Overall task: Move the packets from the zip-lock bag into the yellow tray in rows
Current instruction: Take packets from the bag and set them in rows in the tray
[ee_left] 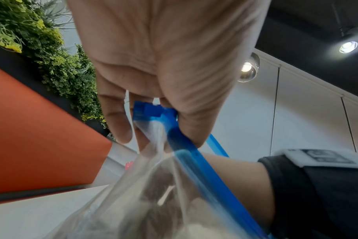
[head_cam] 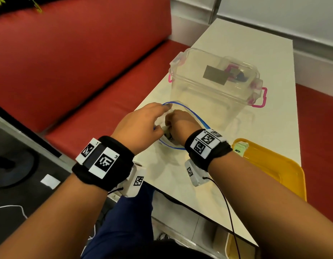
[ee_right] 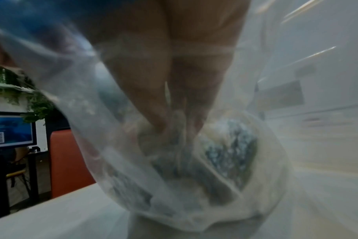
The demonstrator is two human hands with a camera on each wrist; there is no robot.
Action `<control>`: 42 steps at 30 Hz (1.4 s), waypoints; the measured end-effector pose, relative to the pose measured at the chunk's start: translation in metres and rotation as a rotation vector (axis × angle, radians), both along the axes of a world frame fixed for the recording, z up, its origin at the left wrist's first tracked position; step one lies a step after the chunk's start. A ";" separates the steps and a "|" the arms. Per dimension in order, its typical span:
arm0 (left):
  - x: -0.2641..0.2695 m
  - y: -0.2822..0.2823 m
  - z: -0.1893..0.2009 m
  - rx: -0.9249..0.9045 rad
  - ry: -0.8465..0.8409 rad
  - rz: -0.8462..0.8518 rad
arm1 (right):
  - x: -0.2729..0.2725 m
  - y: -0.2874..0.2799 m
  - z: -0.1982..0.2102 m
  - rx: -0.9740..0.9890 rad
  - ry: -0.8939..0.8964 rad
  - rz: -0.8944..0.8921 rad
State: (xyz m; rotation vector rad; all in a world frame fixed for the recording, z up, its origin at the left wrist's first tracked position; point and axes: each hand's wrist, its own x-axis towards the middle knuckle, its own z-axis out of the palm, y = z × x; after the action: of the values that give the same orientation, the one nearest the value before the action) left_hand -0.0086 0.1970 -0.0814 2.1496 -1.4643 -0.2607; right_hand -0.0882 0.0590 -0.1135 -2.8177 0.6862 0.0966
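Observation:
The clear zip-lock bag (head_cam: 196, 120) with a blue zip rim lies open on the table in front of me. My left hand (head_cam: 158, 118) pinches the blue rim (ee_left: 174, 137) at the bag's left corner and holds the mouth open. My right hand (head_cam: 174, 126) is inside the bag up to the wrist. In the blurred right wrist view its fingers (ee_right: 159, 113) close together on a packet (ee_right: 180, 119) among several packets (ee_right: 229, 148) at the bottom. The yellow tray (head_cam: 274, 165) sits to the right, with a few pale green packets (head_cam: 240, 148) at its far left corner.
A clear lidded storage box (head_cam: 214, 85) with pink latches stands just behind the bag. The cream table (head_cam: 246, 43) runs away from me; a red bench (head_cam: 78, 62) lines its left side. The tray overhangs the table's right edge.

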 end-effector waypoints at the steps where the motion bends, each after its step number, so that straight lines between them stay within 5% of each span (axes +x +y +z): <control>1: 0.000 0.000 0.001 0.000 -0.003 0.005 | -0.004 0.001 0.003 -0.012 -0.037 -0.001; 13: -0.005 -0.012 0.004 -0.031 -0.082 0.036 | -0.067 0.015 0.069 0.194 -0.516 -0.130; 19: -0.016 -0.026 0.018 -0.346 0.079 0.065 | -0.103 0.009 0.115 0.396 -0.641 -0.196; 23: -0.039 -0.042 0.034 -0.568 0.440 -0.026 | -0.128 0.005 0.142 0.503 -0.670 -0.175; 30: -0.089 -0.074 0.053 -0.284 1.370 -0.300 | -0.155 -0.006 0.150 0.612 -0.723 -0.219; 42: -0.125 -0.107 0.007 0.079 1.708 -0.287 | -0.161 -0.043 0.081 0.332 -0.503 -0.564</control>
State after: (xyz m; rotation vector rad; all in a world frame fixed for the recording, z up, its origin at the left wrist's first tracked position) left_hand -0.1337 0.0902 -0.0743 0.9102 -0.5977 -1.6917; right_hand -0.2492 0.0157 -0.0327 -2.1104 1.1621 -0.5229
